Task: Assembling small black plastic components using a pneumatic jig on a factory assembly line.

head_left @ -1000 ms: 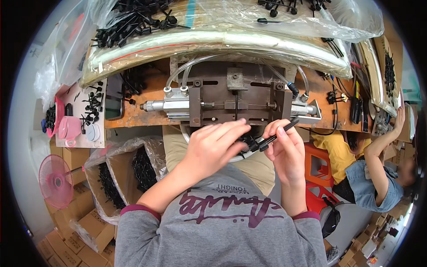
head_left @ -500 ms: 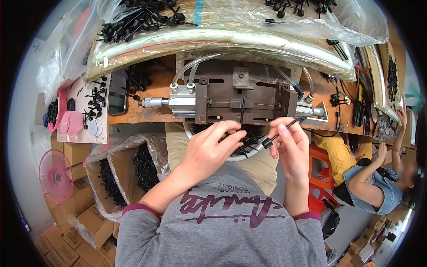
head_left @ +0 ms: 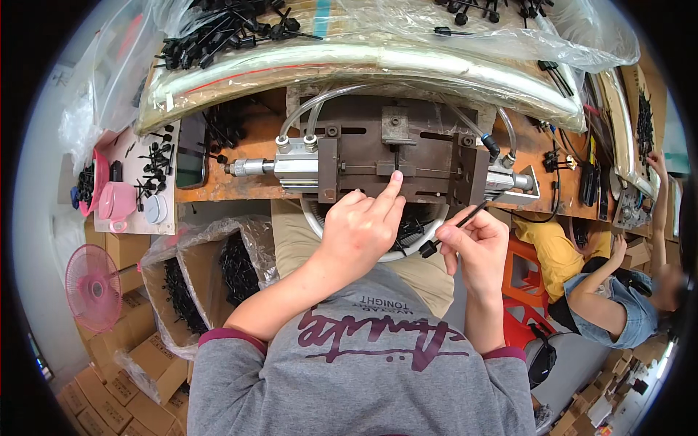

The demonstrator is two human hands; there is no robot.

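Note:
My left hand [head_left: 361, 229] reaches over the near edge of a dark metal fixture [head_left: 363, 185]. Its index finger is stretched out, with the tip on or just over a thin black rod [head_left: 397, 156] lying across the small central block; the other fingers are partly curled, and no held thing shows in them. Between thumb and fingers, my right hand [head_left: 476, 243] grips a slanted black rod with a thick, knob-like end [head_left: 430, 249] pointing down and left. Below the fixture, a pale-rimmed round container [head_left: 313, 218] holds more black pieces, partly hidden by my left hand.
Pneumatic cylinders [head_left: 297, 174] with clear air hoses flank the fixture. Behind it, a plastic-wrapped padded edge [head_left: 349, 58] borders heaped black rods [head_left: 218, 33]. Lined boxes [head_left: 206, 280] and a pink fan [head_left: 92, 288] stand at left. Another person [head_left: 607, 305] works at right.
My left hand has moved forward, its index finger now extended onto the rod in the fixture. The rod in my right hand has dipped slightly down and left.

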